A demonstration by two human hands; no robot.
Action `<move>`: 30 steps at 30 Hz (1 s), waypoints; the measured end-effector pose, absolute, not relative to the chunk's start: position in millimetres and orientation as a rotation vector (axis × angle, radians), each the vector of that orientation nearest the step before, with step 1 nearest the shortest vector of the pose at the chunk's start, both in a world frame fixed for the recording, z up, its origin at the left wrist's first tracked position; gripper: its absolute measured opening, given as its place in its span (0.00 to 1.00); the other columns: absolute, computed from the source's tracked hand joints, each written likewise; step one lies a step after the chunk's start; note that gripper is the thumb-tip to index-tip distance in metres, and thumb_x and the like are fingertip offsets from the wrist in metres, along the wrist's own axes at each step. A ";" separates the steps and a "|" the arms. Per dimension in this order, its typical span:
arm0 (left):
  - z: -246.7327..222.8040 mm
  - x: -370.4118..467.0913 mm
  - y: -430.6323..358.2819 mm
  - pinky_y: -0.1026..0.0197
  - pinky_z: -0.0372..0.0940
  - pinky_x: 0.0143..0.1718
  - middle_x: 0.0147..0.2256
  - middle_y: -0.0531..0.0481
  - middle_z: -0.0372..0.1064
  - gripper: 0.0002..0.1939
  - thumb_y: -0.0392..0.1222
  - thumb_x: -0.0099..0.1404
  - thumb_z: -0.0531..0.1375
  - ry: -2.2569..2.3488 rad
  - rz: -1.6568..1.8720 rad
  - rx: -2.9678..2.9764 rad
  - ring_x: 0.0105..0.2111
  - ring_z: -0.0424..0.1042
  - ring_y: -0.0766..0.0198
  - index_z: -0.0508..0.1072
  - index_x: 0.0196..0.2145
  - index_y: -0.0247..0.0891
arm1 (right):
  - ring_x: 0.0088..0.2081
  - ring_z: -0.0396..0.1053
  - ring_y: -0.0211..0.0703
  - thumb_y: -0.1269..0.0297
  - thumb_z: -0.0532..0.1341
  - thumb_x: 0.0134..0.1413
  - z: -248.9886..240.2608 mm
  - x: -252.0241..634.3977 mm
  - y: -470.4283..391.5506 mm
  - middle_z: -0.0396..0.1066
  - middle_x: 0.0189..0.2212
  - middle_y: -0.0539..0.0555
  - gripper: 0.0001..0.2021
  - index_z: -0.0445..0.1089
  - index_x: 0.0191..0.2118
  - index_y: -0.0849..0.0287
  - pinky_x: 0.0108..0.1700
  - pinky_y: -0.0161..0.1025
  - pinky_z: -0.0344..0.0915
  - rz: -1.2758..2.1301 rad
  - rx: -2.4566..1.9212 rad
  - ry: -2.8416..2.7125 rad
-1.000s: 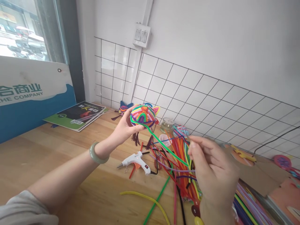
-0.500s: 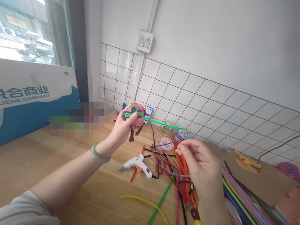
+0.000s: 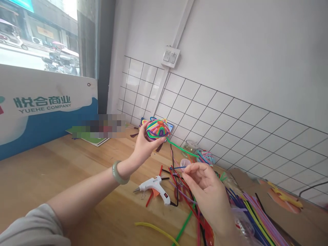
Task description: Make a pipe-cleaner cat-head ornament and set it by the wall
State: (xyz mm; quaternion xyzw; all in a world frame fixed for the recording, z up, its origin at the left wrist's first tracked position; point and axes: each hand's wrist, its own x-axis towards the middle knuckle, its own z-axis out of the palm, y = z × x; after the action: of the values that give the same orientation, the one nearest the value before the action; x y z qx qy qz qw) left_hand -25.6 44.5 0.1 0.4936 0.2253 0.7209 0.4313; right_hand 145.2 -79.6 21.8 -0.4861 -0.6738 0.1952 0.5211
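My left hand (image 3: 147,141) is wrapped round a ball-shaped craft piece (image 3: 157,130) made of coloured pipe cleaners, with pink-yellow ear-like loops on top and dark tassels below. From its side a long green pipe cleaner (image 3: 182,148) sticks out to the right, its far end loose. Lower right, my right hand (image 3: 205,191) has thumb and forefinger pinched close together, the other fingers curled; anything between the tips is too small to see. Just behind those fingertips shows a blue pipe cleaner (image 3: 176,167).
A white hot glue gun (image 3: 155,188) lies on the wooden table (image 3: 107,212) among red, black and green pipe cleaners. Behind are a glass jar (image 3: 191,147), a small pink cup (image 3: 184,163) and a phone (image 3: 169,128). Bundled pipe cleaners (image 3: 266,218) and cardboard (image 3: 246,176) lie at the right.
My left hand has turned the ball, so its striped side and ears show, and the green pipe cleaner now slopes down more. My right hand has shifted slightly left and down. The view has swung left.
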 end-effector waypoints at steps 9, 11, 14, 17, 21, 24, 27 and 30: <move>-0.8 -20.9 37.2 0.48 0.61 0.57 0.57 0.43 0.60 0.38 0.41 0.50 0.71 0.468 1.902 1.352 0.58 0.61 0.50 0.58 0.55 0.47 | 0.40 0.72 0.40 0.65 0.59 0.56 20.1 143.7 -78.3 0.67 0.33 0.51 0.04 0.63 0.38 0.54 0.39 0.36 0.73 0.458 -1.155 -1.591; -0.7 -20.6 35.6 0.49 0.61 0.57 0.57 0.43 0.60 0.38 0.40 0.50 0.71 0.452 1.899 1.367 0.58 0.62 0.50 0.58 0.55 0.47 | 0.41 0.71 0.40 0.64 0.58 0.58 19.5 143.6 -78.3 0.68 0.35 0.52 0.04 0.63 0.39 0.54 0.42 0.38 0.72 0.450 -1.172 -1.626; -0.8 -20.7 34.1 0.50 0.62 0.57 0.57 0.43 0.60 0.39 0.39 0.50 0.71 0.428 1.884 1.387 0.57 0.63 0.52 0.57 0.56 0.46 | 0.39 0.71 0.39 0.63 0.57 0.59 18.3 143.7 -77.1 0.68 0.35 0.51 0.03 0.62 0.39 0.54 0.43 0.39 0.71 0.445 -1.195 -1.681; -1.2 -20.7 33.3 0.50 0.63 0.55 0.56 0.43 0.60 0.39 0.39 0.50 0.71 0.432 1.872 1.377 0.55 0.65 0.52 0.57 0.56 0.47 | 0.38 0.71 0.39 0.63 0.57 0.59 16.9 143.5 -75.4 0.68 0.33 0.51 0.03 0.63 0.38 0.54 0.42 0.38 0.71 0.441 -1.205 -1.682; -1.4 -20.0 32.3 0.48 0.66 0.52 0.57 0.44 0.60 0.40 0.43 0.50 0.71 0.445 1.837 1.365 0.54 0.66 0.49 0.57 0.56 0.49 | 0.38 0.71 0.40 0.64 0.57 0.59 15.1 142.8 -74.1 0.69 0.34 0.52 0.02 0.63 0.37 0.54 0.41 0.38 0.71 0.446 -1.211 -1.697; -0.9 -19.8 31.3 0.47 0.67 0.49 0.56 0.44 0.60 0.40 0.44 0.49 0.71 0.451 1.816 1.342 0.53 0.67 0.48 0.57 0.56 0.50 | 0.37 0.71 0.40 0.65 0.56 0.59 14.0 142.6 -73.4 0.68 0.33 0.52 0.02 0.63 0.37 0.55 0.41 0.37 0.71 0.433 -1.217 -1.723; 0.1 -20.1 30.5 0.48 0.67 0.50 0.55 0.44 0.62 0.39 0.42 0.49 0.71 0.461 1.828 1.330 0.53 0.67 0.49 0.57 0.55 0.49 | 0.38 0.70 0.40 0.65 0.55 0.59 13.2 142.4 -72.9 0.68 0.34 0.52 0.02 0.63 0.38 0.55 0.41 0.37 0.70 0.440 -1.221 -1.756; 0.8 -20.4 30.4 0.49 0.64 0.54 0.54 0.44 0.62 0.39 0.41 0.49 0.71 0.454 1.858 1.355 0.56 0.64 0.50 0.57 0.55 0.47 | 0.33 0.68 0.38 0.64 0.53 0.61 13.2 141.9 -73.0 0.66 0.31 0.50 0.03 0.62 0.39 0.55 0.35 0.35 0.68 0.497 -1.245 -1.779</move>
State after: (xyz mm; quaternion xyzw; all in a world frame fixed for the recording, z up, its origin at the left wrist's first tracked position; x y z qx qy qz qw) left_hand -20.4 30.4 0.8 0.5326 0.1785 0.7305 0.3883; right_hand 141.9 -73.0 13.2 -0.5017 -0.7167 0.2003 0.4411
